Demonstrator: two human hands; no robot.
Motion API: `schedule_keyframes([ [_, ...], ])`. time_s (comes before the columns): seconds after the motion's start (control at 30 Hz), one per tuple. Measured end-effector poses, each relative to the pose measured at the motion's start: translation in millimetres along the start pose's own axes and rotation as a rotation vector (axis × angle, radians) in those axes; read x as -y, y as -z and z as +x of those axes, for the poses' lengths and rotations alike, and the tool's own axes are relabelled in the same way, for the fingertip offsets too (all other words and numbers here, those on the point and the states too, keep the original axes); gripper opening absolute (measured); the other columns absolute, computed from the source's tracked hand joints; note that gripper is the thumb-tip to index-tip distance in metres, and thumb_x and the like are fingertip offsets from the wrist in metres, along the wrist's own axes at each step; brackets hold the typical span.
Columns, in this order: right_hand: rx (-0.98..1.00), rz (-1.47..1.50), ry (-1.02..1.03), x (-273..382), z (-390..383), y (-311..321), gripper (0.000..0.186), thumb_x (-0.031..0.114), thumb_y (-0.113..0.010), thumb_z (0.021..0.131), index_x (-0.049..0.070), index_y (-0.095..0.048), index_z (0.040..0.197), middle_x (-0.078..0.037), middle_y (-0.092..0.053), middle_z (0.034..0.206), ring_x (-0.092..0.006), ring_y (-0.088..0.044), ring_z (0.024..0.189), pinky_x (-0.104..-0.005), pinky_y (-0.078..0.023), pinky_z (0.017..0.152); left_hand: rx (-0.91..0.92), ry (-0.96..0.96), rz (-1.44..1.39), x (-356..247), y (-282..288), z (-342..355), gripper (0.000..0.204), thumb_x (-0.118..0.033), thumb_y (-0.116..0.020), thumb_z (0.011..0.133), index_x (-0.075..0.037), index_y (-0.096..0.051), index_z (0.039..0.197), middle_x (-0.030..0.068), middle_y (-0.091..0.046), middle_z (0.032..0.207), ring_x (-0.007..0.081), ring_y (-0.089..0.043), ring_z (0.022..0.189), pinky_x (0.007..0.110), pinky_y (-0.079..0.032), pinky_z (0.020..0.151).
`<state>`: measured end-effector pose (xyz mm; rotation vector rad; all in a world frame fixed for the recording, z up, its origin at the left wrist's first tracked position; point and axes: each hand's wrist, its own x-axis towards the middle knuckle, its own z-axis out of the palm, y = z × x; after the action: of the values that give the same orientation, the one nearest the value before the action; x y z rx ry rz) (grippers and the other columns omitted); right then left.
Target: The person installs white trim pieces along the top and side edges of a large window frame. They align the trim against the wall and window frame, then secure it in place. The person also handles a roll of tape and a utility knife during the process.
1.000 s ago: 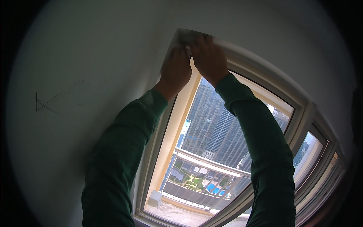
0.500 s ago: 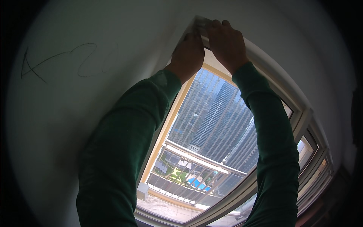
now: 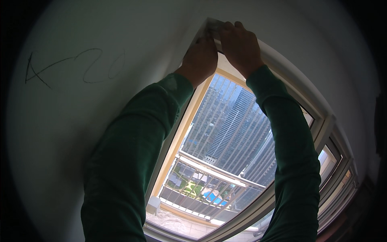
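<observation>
Both my arms, in green sleeves, reach up to the top corner of a window frame [image 3: 317,128]. My left hand [image 3: 200,59] is at the corner by the left wall, fingers curled and mostly lost in shadow. Just right of it, my right hand [image 3: 241,47] bends its fingers over the top edge of the frame. Between and above the hands shows a greyish, flat, angular piece [image 3: 210,23] lying against the corner; its kind is too dim to tell. Both hands look closed at this piece, but their fingertips are hidden.
A pale wall [image 3: 92,101] with dark scrawled marks stands close on my left. Beyond the glass are a balcony railing [image 3: 209,167], tall buildings [image 3: 234,121] and a pool [image 3: 213,197] far below. More window panels [image 3: 332,161] run off to the right.
Both hands stay at the corner, almost still. The view has shifted slightly, so the wall marks and the scene outside sit a little farther right.
</observation>
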<state>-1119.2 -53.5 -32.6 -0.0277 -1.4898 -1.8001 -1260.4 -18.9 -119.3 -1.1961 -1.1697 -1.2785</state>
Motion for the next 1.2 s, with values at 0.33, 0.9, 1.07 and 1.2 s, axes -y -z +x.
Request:
schedule_keyframes([
  [0.33, 0.063, -0.081, 0.012, -1, 4, 7, 0.010, 0.015, -0.071, 0.087, 0.013, -0.076, 0.079, -0.003, -0.070, 0.088, -0.0208, -0.070, 0.093, -0.0364, -0.061, 0.067, 0.006, 0.045, -0.123, -7, 14, -2, 0.058, -0.005, -0.056, 0.093, 0.016, -0.042, 0.145, 0.0330, -0.067, 0.111, 0.0434, -0.069, 0.102, 0.048, -0.057, 0.090],
  [0.9, 0.070, 0.083, -0.062, -14, -21, 12, 0.011, 0.007, -0.065, 0.087, 0.006, -0.070, 0.096, -0.006, -0.069, 0.094, -0.0244, -0.071, 0.093, -0.0388, -0.062, 0.071, 0.070, 0.100, -0.030, -17, 27, -2, 0.048, -0.005, -0.059, 0.094, 0.012, -0.053, 0.138, 0.0295, -0.066, 0.120, 0.0410, -0.070, 0.108, 0.047, -0.058, 0.094],
  [1.07, -0.051, 0.116, -0.067, -22, -47, 6, 0.011, 0.005, -0.065, 0.087, 0.008, -0.071, 0.095, -0.007, -0.069, 0.094, -0.0242, -0.073, 0.094, -0.0383, -0.063, 0.073, 0.146, 0.005, 0.122, -28, 61, 17, 0.032, -0.005, -0.059, 0.095, 0.008, -0.064, 0.123, 0.0236, -0.066, 0.114, 0.0355, -0.072, 0.105, 0.044, -0.062, 0.084],
  [1.2, -0.109, 0.225, -0.148, -25, -68, -9, 0.013, 0.008, -0.067, 0.089, 0.012, -0.075, 0.098, -0.005, -0.069, 0.096, -0.0233, -0.072, 0.099, -0.0369, -0.063, 0.077, -0.055, -0.175, 0.444, -13, 100, 43, 0.019, -0.004, -0.060, 0.094, 0.000, -0.074, 0.107, 0.0124, -0.065, 0.103, 0.0304, -0.072, 0.097, 0.040, -0.063, 0.078],
])
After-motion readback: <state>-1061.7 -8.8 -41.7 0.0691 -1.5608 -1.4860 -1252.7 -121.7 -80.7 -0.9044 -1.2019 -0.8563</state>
